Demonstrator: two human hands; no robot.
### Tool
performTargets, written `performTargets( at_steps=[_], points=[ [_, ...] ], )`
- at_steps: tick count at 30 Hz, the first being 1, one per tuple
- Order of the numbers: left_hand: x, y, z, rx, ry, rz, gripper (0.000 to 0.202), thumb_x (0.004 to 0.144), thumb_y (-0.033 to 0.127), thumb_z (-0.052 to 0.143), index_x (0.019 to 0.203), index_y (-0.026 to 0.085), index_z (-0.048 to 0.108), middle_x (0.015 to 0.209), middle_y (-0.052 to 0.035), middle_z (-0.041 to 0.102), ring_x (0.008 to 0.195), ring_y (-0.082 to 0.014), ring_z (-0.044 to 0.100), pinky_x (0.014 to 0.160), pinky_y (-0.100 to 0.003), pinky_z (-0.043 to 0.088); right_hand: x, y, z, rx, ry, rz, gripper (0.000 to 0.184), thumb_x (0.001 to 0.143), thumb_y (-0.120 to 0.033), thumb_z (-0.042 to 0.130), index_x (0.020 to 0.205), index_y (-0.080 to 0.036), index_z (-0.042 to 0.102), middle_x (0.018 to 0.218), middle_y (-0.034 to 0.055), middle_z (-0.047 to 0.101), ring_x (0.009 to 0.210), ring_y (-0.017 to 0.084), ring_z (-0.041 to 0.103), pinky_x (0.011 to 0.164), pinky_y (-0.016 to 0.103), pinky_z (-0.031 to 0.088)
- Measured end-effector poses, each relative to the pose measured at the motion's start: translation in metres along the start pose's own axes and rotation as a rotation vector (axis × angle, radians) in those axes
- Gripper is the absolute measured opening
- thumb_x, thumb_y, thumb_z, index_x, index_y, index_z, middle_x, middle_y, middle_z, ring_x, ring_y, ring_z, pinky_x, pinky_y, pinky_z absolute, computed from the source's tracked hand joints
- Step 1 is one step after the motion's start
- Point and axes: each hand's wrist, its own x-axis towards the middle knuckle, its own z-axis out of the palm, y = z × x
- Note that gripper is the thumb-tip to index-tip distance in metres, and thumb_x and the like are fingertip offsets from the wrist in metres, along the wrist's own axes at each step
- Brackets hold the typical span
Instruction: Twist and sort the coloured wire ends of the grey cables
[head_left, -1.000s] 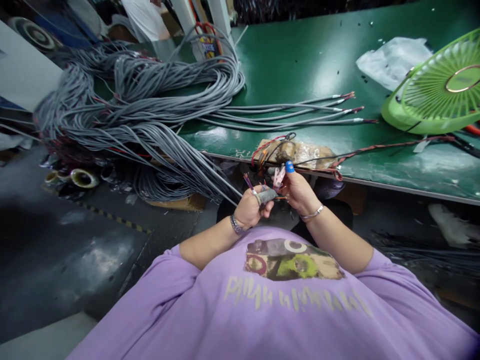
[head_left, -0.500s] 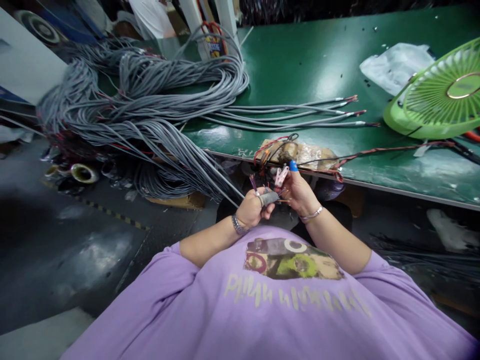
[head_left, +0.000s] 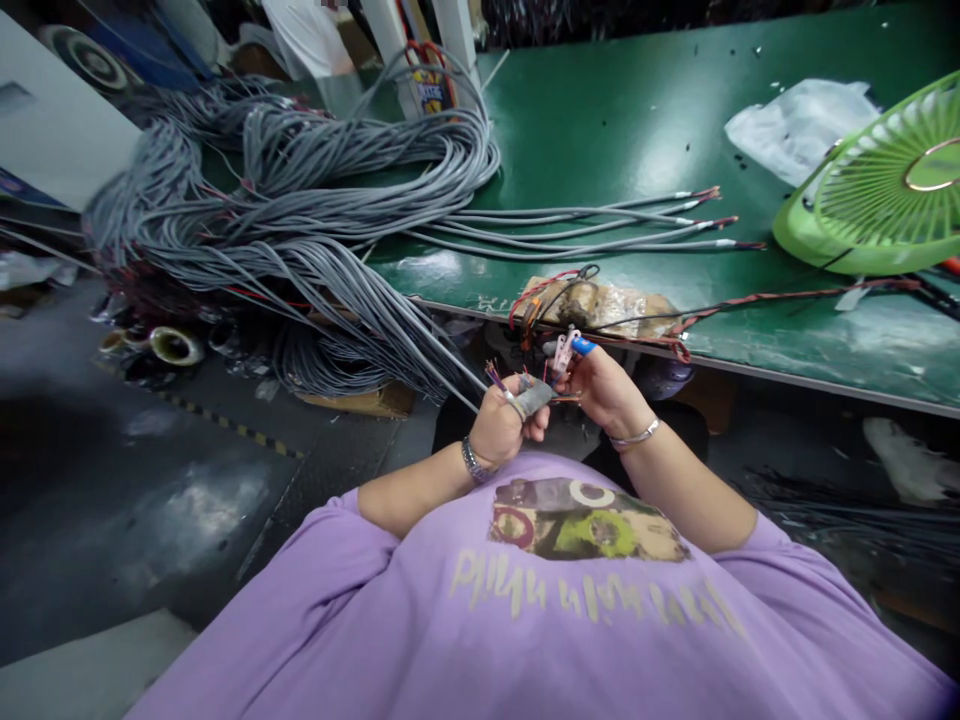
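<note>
Both hands work close together just below the front edge of the green table (head_left: 615,130). My left hand (head_left: 504,420) is closed round the end of a grey cable (head_left: 457,385), whose thin coloured wires (head_left: 496,376) stick out above the fist. Grey tape wraps its forefinger. My right hand (head_left: 604,385), with blue tape on a fingertip, pinches a small pink and white clip-like tool (head_left: 561,352) against those wires. The grey cable runs up and left into a big bundle of grey cables (head_left: 300,200).
Several stripped grey cable ends (head_left: 660,220) lie across the table. A green fan (head_left: 885,190) and a crumpled clear bag (head_left: 795,120) sit at the right. A taped brown pad (head_left: 600,300) with red-black twisted wires (head_left: 780,296) lies at the table's edge. Tape rolls (head_left: 174,346) lie on the floor.
The right forefinger with the blue tape has lowered and curled over the pink tool. The left hand keeps its grip on the cable end. The view has shifted slightly.
</note>
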Motion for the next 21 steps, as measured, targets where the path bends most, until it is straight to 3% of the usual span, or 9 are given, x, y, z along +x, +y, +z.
performTargets(
  at_steps=[7,15,21],
  points=[
    [0.011,-0.004,0.003,-0.030,0.065,0.011,0.043,0.068,0.055,0.076,0.076,0.019,0.054,0.051,0.0064,0.055,0.036,-0.0058,0.046,0.035,-0.019,0.033,0.004,0.007,0.005,0.003,0.014,-0.071,0.051,0.075,-0.070,0.069,0.081,-0.020,0.065,0.066,-0.0014,0.063,0.052,0.009,0.048,0.051,0.024,0.041],
    [0.014,-0.008,0.004,-0.012,0.073,-0.019,0.041,0.069,0.053,0.075,0.076,0.018,0.054,0.050,0.0059,0.056,0.035,-0.0060,0.047,0.035,-0.018,0.032,0.011,0.009,0.004,0.050,0.083,-0.105,0.048,0.070,-0.064,0.078,0.079,-0.019,0.067,0.068,0.0000,0.068,0.056,0.010,0.055,0.052,0.024,0.041],
    [0.013,-0.009,0.004,0.016,0.069,-0.049,0.040,0.069,0.051,0.075,0.075,0.018,0.053,0.050,0.0058,0.056,0.035,-0.0063,0.047,0.036,-0.018,0.031,0.012,0.011,0.001,0.031,0.041,-0.113,0.048,0.069,-0.065,0.079,0.082,-0.020,0.068,0.068,0.0002,0.069,0.058,0.011,0.056,0.053,0.026,0.043]
  ],
)
